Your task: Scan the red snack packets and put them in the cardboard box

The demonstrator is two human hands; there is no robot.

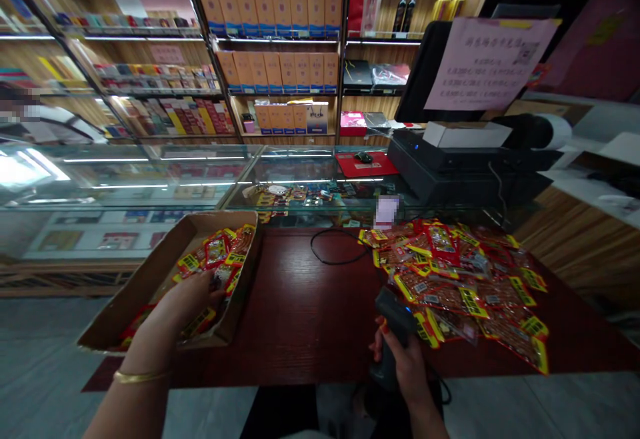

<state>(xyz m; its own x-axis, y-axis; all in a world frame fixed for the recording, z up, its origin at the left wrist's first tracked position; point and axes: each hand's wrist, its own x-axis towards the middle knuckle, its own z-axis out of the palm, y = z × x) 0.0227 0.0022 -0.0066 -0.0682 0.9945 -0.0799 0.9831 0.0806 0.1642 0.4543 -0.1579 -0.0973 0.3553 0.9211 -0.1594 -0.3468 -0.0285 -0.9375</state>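
- From the head view, I see the left hand (199,292) reaching into a cardboard box (135,292), fingers bent down among red-and-yellow packets (217,250); whether they pinch one, I can't tell.
- The right hand (403,359) has its fingers wrapped around the grip of a scanner (397,312), whose small blue light is lit.
- Just beyond the right fingers and to their right, a heap of packets (443,279) spreads over the dark red table (300,305).
- The work looks partway to me: packets lie both under the left fingers and beside the right ones. Which group is finished with, I can't say.
- I count one box, one scanner and, well ahead of the fingers, one mouse (363,157). The packets overlap too much for an exact count: several in the box, clearly more in the heap.
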